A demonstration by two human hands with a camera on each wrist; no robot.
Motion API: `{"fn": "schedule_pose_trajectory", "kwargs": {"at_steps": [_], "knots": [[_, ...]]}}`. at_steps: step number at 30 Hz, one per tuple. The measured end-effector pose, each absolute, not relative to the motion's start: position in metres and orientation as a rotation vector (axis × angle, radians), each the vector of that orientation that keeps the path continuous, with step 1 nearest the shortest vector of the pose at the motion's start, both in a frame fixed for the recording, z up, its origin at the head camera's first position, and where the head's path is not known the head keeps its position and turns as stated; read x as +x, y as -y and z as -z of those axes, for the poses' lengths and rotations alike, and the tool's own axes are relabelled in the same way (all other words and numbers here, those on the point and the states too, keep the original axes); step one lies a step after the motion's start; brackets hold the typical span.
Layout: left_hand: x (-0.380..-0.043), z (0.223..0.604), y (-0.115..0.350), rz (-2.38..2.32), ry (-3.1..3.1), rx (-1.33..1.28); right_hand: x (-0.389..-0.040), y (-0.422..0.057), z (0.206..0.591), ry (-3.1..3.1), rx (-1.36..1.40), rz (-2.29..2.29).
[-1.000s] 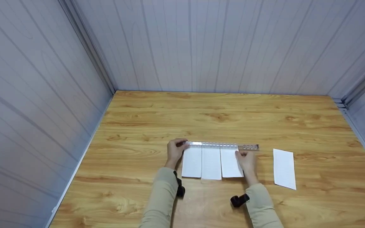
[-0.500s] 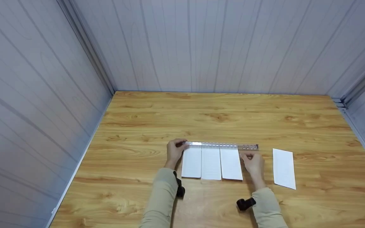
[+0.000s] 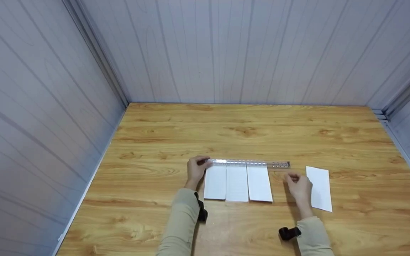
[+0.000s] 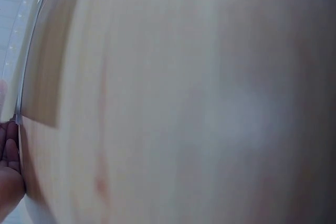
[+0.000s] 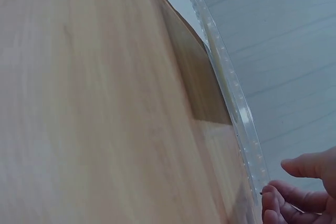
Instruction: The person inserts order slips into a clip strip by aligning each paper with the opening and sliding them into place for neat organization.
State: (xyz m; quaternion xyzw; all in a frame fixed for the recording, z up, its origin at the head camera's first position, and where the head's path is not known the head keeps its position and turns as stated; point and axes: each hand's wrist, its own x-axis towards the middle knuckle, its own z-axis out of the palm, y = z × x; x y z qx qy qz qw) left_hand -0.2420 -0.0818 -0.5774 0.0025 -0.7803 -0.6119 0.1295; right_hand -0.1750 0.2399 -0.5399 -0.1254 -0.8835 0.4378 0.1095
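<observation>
A clear plastic ruler lies across the top edges of three white paper pieces, the left, the middle and the right. At the ruler's left end my left hand pinches it, thumb on top; in the left wrist view those curled fingers sit at the ruler's end. My right hand holds nothing, just below and right of the ruler's other end. Its thumb stands apart from the loosely bent fingers in the right wrist view. A separate white paper piece is partly covered by this hand.
Everything lies on a wood-grain table. Pale panelled walls stand at the back and left, with another at the right. A small black camera is strapped to each wrist, the right one sticking out inward.
My right hand has let go of the right-hand paper piece's edge and moved right, towards the separate paper. The left hand stays on the ruler, which has hardly moved.
</observation>
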Motion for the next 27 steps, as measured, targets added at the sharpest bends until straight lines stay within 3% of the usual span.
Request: {"fn": "schedule_pose_trajectory", "kwargs": {"at_steps": [27], "knots": [[-0.240, 0.575, 0.082, 1.826, 2.269, 0.016, -0.158, -0.302, 0.538, 2.609, -0.558, -1.191]]}}
